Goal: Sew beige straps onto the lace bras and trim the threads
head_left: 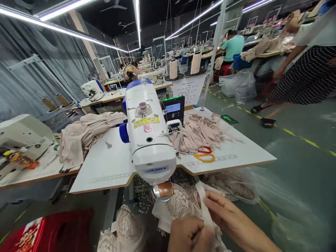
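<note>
In the head view, my left hand [187, 232] is closed in a pinch around the lower part of a pale fabric band [204, 204]. My right hand [223, 211] grips the same band higher up, its fingers curled behind it. The band belongs to a beige lace bra [181, 201], which hangs below the front end of a white sewing machine [151, 133]. Part of the bra is hidden behind my hands. More lace bra pieces [128, 224] hang lower left of my hands.
Yellow-and-red-handled scissors [204, 157] lie by a heap of beige straps [202, 131] on the white table [246, 154]. Stacked beige fabric [84, 134] is at left. A red stool [63, 231] stands lower left. A person in a dotted skirt [304, 75] is in the right aisle.
</note>
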The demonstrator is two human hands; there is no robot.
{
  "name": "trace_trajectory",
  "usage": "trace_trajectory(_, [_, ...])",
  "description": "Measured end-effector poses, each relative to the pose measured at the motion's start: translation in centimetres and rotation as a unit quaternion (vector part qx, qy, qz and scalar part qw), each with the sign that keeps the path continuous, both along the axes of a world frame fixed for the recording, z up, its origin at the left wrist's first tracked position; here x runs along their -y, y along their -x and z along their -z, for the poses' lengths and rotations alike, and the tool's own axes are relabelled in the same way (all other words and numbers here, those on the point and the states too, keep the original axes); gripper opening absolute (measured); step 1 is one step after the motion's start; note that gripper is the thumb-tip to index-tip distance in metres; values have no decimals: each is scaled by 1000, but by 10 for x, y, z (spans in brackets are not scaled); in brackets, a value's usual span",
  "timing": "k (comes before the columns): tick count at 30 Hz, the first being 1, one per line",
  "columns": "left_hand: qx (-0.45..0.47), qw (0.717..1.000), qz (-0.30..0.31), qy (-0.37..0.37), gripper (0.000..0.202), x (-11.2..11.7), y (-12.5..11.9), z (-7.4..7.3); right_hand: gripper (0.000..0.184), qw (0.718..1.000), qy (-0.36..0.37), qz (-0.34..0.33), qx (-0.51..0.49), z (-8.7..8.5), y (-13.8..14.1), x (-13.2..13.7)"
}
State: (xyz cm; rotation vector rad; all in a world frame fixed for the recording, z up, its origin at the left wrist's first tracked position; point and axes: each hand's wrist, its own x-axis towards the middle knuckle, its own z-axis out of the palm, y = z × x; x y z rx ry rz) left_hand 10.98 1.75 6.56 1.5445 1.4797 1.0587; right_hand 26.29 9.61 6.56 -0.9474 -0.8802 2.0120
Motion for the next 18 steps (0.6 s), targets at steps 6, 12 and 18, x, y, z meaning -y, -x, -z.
trace_trajectory(6, [-168,965,-13,-202,28,-22,35,-5,39,995,-35,84,-29,-5,12,-34])
trace_trajectory(12, [-344,917,-117,-162,33,-27,72,15,34,994,-111,-14,3,11,36,-59])
trace_trajectory(18, [-283,954,-74,-60,34,-30,85,-1,28,985,-165,-50,33,14,56,-78])
